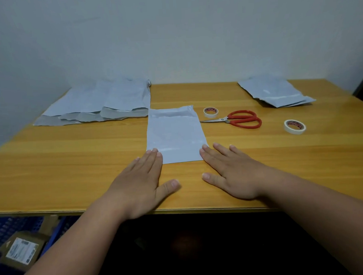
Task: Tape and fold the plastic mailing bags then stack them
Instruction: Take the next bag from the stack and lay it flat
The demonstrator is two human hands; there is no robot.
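- On the wooden table [72, 164] in front of you, the head view shows one mailing bag [175, 133] lying flat and lengthwise, its near end between your hands.
- Your left hand [141, 185] lies palm down with straight fingers, its fingertips [154, 152] touching the bag's near left corner; it grips nothing.
- Your right hand [231, 174] is likewise flat and spread, index fingertip at the bag's near right corner, holding nothing.
- To the far left sits a spread of unfolded bags [98, 101], overlapping; these look like the work still waiting.
- To the far right a smaller stack of bags [277, 92] appears finished, so you seem partway through, with more left than done.
- Just right of the bag lie a tape roll [210, 112] and red-handled scissors [238, 119]; a second tape roll [295, 126] sits farther right. All lie untouched, so taping this bag is probably next, though whether it already carries tape cannot be told.
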